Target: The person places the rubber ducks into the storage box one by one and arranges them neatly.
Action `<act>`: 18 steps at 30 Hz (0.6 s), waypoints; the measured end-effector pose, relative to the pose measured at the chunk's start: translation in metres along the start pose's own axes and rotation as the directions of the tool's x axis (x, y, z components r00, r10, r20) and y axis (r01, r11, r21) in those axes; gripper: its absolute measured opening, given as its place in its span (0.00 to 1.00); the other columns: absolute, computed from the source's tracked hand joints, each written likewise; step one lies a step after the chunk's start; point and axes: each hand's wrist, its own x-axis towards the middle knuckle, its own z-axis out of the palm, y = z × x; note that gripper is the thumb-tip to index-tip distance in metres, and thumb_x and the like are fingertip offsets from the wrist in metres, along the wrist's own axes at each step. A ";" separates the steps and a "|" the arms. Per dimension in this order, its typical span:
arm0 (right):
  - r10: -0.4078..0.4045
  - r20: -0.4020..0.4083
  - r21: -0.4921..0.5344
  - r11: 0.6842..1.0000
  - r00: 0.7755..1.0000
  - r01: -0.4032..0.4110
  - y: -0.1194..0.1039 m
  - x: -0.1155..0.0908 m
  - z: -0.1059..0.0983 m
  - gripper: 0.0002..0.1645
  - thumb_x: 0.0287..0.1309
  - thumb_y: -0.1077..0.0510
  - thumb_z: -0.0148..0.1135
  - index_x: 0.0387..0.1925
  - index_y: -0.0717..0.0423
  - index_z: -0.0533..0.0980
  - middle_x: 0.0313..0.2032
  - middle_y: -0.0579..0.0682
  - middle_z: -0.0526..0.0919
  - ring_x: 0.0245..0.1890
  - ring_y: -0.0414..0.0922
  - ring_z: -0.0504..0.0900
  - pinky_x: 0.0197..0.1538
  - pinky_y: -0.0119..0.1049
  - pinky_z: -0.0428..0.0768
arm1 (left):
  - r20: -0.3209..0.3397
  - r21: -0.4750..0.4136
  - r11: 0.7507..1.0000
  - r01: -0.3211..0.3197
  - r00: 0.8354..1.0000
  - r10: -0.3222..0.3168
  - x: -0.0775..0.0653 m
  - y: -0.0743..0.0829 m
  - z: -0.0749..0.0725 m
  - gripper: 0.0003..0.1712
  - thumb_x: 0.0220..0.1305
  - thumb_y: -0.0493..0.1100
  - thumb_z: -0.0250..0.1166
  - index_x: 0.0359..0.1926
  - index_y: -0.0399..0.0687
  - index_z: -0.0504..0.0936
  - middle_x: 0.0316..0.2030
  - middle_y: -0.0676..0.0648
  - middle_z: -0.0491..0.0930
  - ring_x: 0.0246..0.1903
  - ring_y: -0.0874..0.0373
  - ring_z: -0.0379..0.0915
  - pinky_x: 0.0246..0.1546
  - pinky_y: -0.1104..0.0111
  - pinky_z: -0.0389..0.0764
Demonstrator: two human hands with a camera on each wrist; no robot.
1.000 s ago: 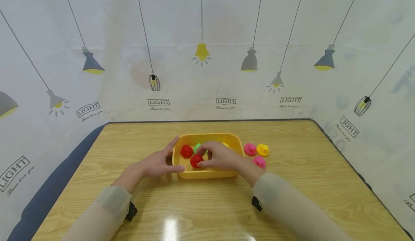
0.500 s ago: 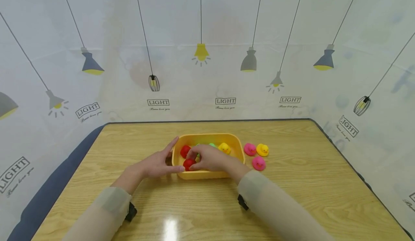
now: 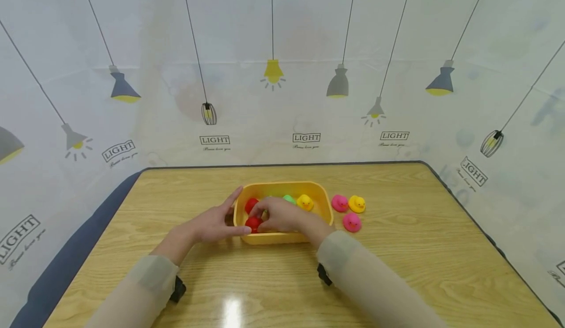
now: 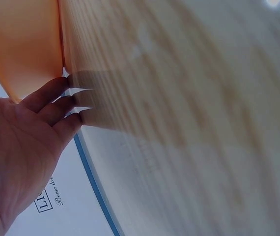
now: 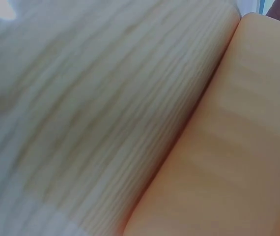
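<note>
A yellow-orange plastic tub (image 3: 282, 238) stands on the wooden table. Spread across its left end is my left hand (image 3: 215, 222), thumb along the near rim and index finger up at the far-left corner. In the left wrist view, the other fingers (image 4: 56, 93) extend against the tub's outer wall. My right hand (image 3: 282, 214) reaches inside and pinches a red rubber duck (image 3: 253, 224) near the front-left corner. Behind it sits another red duck (image 3: 251, 205), partly covered by the fingers. A yellow duck (image 3: 305, 202) and a green duck (image 3: 289, 199) are further right in the tub.
Outside the tub's right side are two pink ducks (image 3: 340, 203) and a yellow duck (image 3: 357, 204). Wooden tabletop (image 3: 247, 284) surrounds the tub. A cloth backdrop (image 3: 247, 156) printed with lamps rises behind the table's far edge.
My right hand has moved left and slightly down inside the tub with the red duck, uncovering the yellow duck behind. The left hand stays at the tub's left end.
</note>
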 end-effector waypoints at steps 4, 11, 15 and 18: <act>-0.002 0.001 -0.003 1.000 1.000 0.002 -0.002 0.002 0.002 0.17 0.68 0.60 0.77 0.57 0.46 0.88 0.52 0.41 0.87 0.51 0.44 0.81 0.62 0.37 0.85 | 0.001 -0.008 1.000 -0.003 1.000 0.003 0.001 -0.001 0.001 0.70 0.64 0.76 0.72 0.88 0.82 0.30 0.79 0.38 0.72 0.76 0.36 0.72 0.79 0.36 0.68; -0.009 -0.009 0.000 1.000 1.000 0.009 -0.001 0.000 0.002 0.18 0.69 0.61 0.76 0.58 0.47 0.87 0.54 0.43 0.88 0.53 0.44 0.82 0.64 0.38 0.85 | 0.000 -0.008 1.000 -0.003 1.000 0.003 0.001 -0.001 0.000 0.70 0.65 0.76 0.71 0.88 0.81 0.30 0.79 0.38 0.72 0.76 0.36 0.73 0.79 0.37 0.69; -0.015 -0.026 0.023 1.000 1.000 0.016 0.004 -0.004 0.000 0.18 0.68 0.61 0.77 0.57 0.45 0.87 0.53 0.42 0.88 0.52 0.43 0.83 0.63 0.38 0.87 | -0.004 -0.003 1.000 -0.011 1.000 0.011 0.000 0.001 0.000 0.70 0.65 0.77 0.71 0.89 0.79 0.30 0.79 0.40 0.73 0.75 0.38 0.74 0.78 0.37 0.70; -0.025 -0.043 0.029 0.999 0.999 0.026 0.006 -0.011 -0.006 0.17 0.69 0.60 0.77 0.56 0.46 0.87 0.53 0.44 0.88 0.51 0.45 0.83 0.61 0.40 0.87 | -0.008 -0.005 1.000 -0.004 1.000 0.004 0.000 0.001 0.000 0.71 0.64 0.77 0.71 0.90 0.76 0.31 0.79 0.42 0.74 0.75 0.39 0.74 0.79 0.37 0.69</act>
